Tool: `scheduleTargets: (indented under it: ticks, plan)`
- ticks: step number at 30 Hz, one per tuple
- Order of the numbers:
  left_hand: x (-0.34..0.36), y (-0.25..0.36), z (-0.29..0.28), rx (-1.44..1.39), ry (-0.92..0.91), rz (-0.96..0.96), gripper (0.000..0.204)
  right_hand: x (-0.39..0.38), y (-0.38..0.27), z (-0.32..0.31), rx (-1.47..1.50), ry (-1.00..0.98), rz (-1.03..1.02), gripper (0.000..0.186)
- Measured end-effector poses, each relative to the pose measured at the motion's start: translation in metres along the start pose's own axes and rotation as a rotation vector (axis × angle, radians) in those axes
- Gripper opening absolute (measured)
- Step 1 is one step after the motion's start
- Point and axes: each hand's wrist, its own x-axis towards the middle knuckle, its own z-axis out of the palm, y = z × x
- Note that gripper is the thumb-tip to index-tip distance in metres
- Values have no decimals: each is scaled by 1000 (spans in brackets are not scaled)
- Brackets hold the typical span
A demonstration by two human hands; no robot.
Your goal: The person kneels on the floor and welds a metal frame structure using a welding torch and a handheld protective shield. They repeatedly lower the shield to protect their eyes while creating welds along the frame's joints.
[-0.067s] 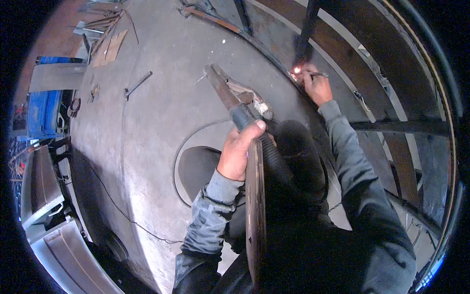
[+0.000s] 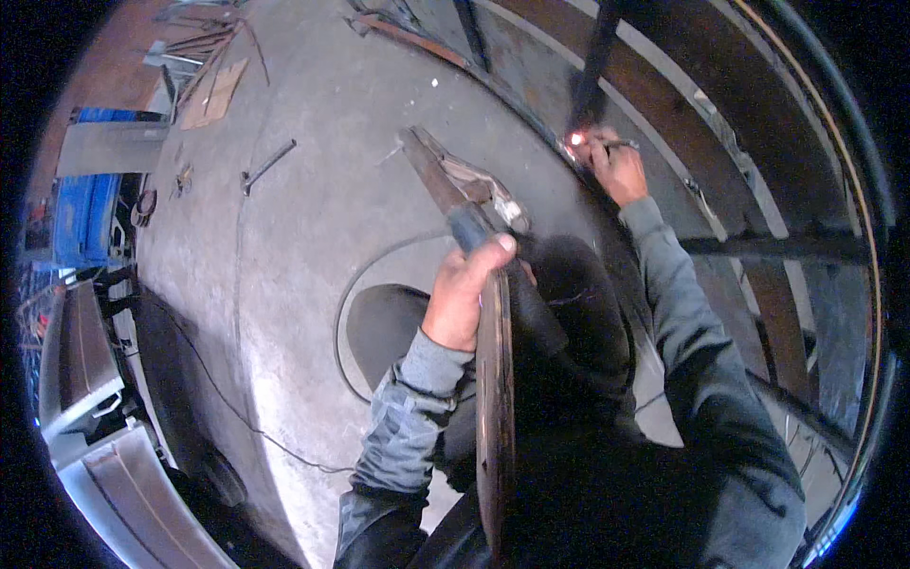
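My left hand [image 2: 469, 294] is closed round the dark handle [image 2: 471, 226] of a clamp-like welding tool [image 2: 436, 175] with a long rusty metal jaw, and against a flat brown panel [image 2: 495, 398], seen edge-on. My right hand [image 2: 616, 166] grips a thin dark rod-like tool [image 2: 627, 144] beside a small glowing orange-white spot [image 2: 576, 139] on a dark steel frame [image 2: 592, 71]. My right fingertips are partly hidden by the glare and the tool.
Curved brown metal slats [image 2: 701, 123] fill the right. On the grey floor [image 2: 284, 237] lie a hammer-like tool [image 2: 270, 166], cables [image 2: 199, 365], cardboard [image 2: 213, 95] and steel scrap [image 2: 199, 43]. Blue objects [image 2: 85, 218] and metal panels [image 2: 104, 474] stand at left.
Both hands and the tool in my left hand have shifted very slightly; the glowing spot remains beside my right hand.
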Motion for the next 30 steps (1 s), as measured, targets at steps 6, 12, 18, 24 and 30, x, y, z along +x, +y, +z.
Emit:
scheduleTargets:
  ticks: [6, 12, 18, 24, 30]
  plan:
    - [2, -8, -16, -134, -82, 41, 37, -13, -51, -28, 110, 57, -192, 20]
    - [14, -25, -25, -189, -106, 118, 24, -1, -75, -40, 237, 1, -130, 29]
    - [22, -18, -28, -178, -122, 126, 27, 0, 1, 17, -59, -191, -93, 28]
    - [18, -11, -22, -90, -110, 91, 25, -23, -35, -10, 212, -23, -58, 18]
    - [16, -24, -17, -154, -86, 180, 26, -1, -75, -28, 240, -40, -62, 24]
